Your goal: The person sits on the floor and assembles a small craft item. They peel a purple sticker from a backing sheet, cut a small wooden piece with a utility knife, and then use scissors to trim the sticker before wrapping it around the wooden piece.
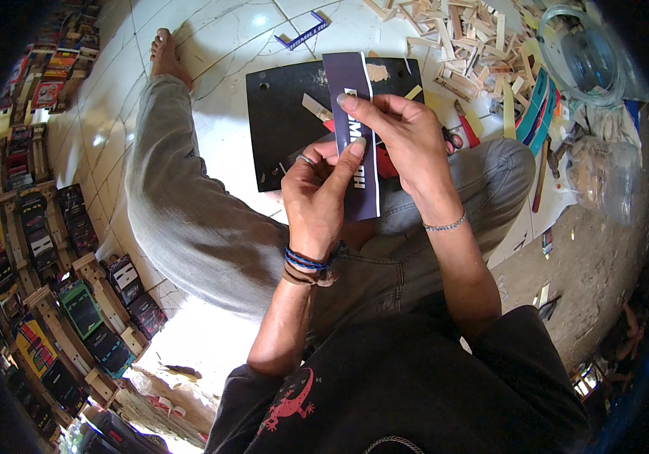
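Observation:
A long, narrow dark purple strip (352,72) with white lettering and a white edge is held upright over my lap. My left hand (315,193) grips its lower left edge, thumb on the front and fingers behind. Higher up, my right hand (408,136) pinches the strip's right side, its thumb lying across the face. Under and beyond the strip lies a black board (283,113) with holes and a worn patch. Part of a red thing shows behind the strip, mostly hidden by it and my hands.
Beyond the board lies a blue bracket-shaped piece (303,36). At the far right are a pile of wood offcuts (468,38), teal strips (538,113), a red-handled tool (467,125) and a clear round plastic coil (578,57). Wooden racks with printed pieces (60,318) line the left.

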